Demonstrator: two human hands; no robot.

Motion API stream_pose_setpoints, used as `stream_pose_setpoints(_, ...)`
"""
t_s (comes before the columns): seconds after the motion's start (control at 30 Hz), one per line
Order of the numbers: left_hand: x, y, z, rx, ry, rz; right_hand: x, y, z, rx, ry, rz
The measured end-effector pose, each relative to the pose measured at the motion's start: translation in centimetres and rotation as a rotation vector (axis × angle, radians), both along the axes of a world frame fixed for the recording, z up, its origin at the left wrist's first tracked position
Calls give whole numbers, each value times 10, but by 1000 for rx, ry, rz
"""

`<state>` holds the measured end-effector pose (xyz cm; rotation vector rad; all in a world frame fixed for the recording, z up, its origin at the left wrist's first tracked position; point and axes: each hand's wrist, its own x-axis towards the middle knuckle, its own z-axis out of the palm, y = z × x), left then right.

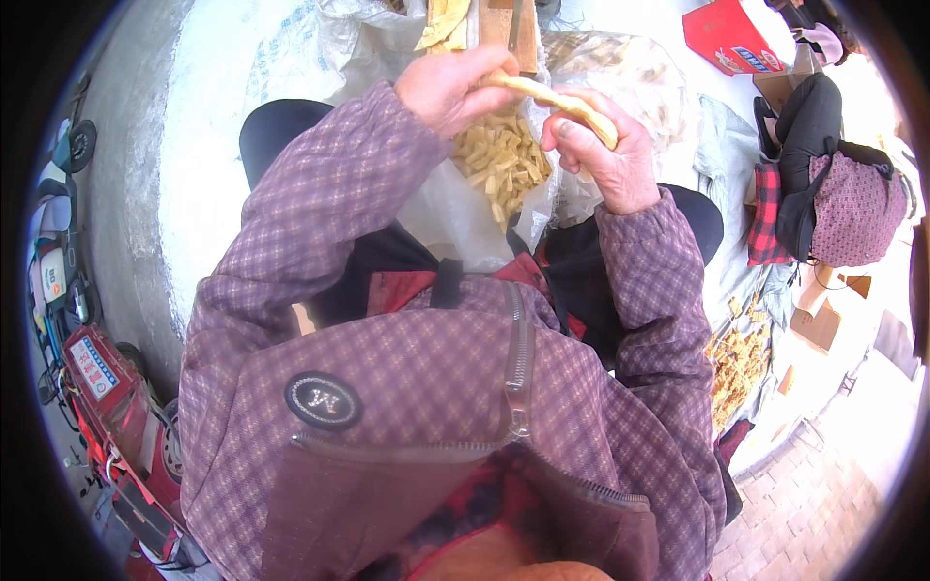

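My left hand (455,92) and my right hand (605,155) are raised with a long, pale yellow dried strip (552,99) stretched between them, fingers closed on either end. Below them a pile of small cut yellow pieces (499,165) lies in a pale plastic bag (436,208) between my knees. Beyond my left hand stands a wooden board (509,29) with a dark metal bar or blade along it, and more yellow pieces (444,21) lie beside it.
A person (852,194) sits at the right, near a red box (731,34), a cardboard box (819,320) and scattered yellow-brown pieces (736,368). A white sack (344,39) and a clear bag (620,68) lie ahead. Red vehicles (107,407) stand at the left.
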<state>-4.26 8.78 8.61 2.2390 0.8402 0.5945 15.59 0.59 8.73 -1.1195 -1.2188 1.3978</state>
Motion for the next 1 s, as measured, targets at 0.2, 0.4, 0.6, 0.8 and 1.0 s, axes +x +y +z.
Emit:
stream_pose_setpoints(0.2,6,36,-1,39,-4,148,-6,54,11,-31,118,-187)
stream_pose_setpoints(0.4,16,71,-18,80,14,227,1,99,-9,-38,129,-257)
stream_pose_setpoints(0.6,15,85,-29,18,-4,226,-1,115,-19,-79,112,-279)
stream_pose_setpoints(0.8,-2,88,-66,17,-46,214,6,114,-50,-218,-118,-416)
stream_pose_setpoints(1.0,-8,48,-28,-606,-416,209,-3,72,-25,56,-186,-149)
